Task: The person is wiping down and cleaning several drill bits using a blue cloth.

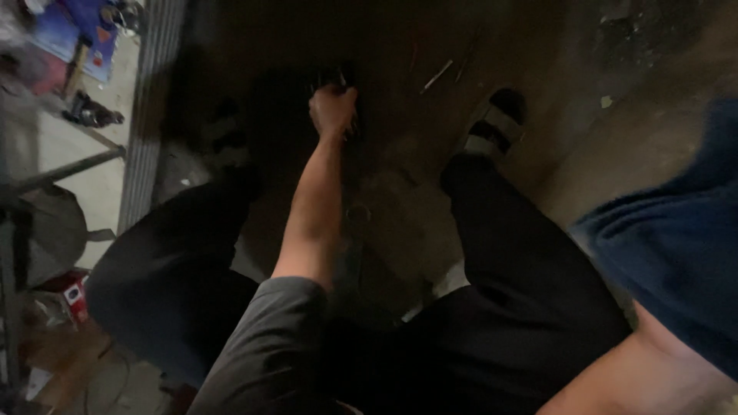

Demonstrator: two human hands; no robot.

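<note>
My left hand (333,107) reaches straight down between my knees to the dark floor, at the end of a bare forearm with a grey sleeve. Its fingers are curled on a small dark object (336,77) lying on the floor; the object is blurred and too dark to tell its kind. A long dark tool with a ring-shaped part (357,214) lies on the floor just right of my forearm. My right hand does not show. Black trousers cover both my legs, and a dark sandal with pale straps (496,123) is on my right foot.
A thin metal rod (437,77) lies on the floor beyond the hand. A ribbed metal panel (150,115) runs along the left, with clutter and a red box (73,296) past it. At the lower right is a blue garment (676,253) over bare skin, perhaps another person.
</note>
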